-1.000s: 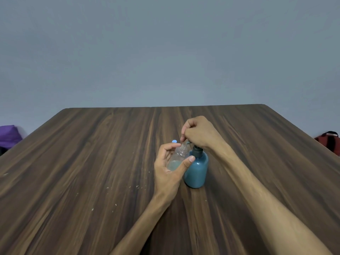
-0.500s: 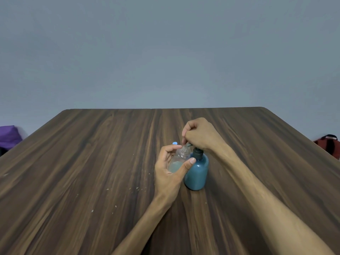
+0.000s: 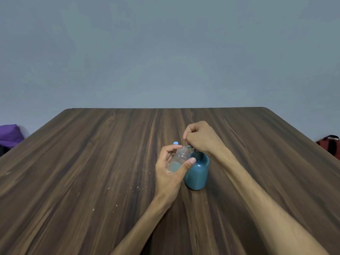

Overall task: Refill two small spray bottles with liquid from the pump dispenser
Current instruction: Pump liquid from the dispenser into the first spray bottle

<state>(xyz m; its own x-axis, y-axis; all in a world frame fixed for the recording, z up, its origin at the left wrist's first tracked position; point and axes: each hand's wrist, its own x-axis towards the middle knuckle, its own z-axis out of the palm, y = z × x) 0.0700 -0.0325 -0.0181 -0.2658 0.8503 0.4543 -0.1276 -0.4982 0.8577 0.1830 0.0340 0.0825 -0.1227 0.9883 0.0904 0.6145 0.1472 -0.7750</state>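
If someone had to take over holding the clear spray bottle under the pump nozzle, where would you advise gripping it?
I'd grip the clear spray bottle round its lower body, coming from its left, as the left hand does. The blue pump dispenser stands close on its right, and the right hand on the pump covers the open threaded neck, which must stay clear.

- The left hand point(image 3: 172, 170) grips a small clear bottle point(image 3: 179, 159), tilted, with pale liquid at its bottom and its threaded neck uncapped.
- The bottle's neck sits just under the spout of a blue pump bottle point(image 3: 197, 173) standing on the dark wood desk point(image 3: 92, 162).
- The right hand point(image 3: 201, 138), fingers curled, rests on the pump head.
- A small blue cap point(image 3: 175, 143) lies on the desk just behind the left hand.
- Purple cloth point(image 3: 9, 134) shows off the desk's left edge, a red bag point(image 3: 329, 144) off its right.
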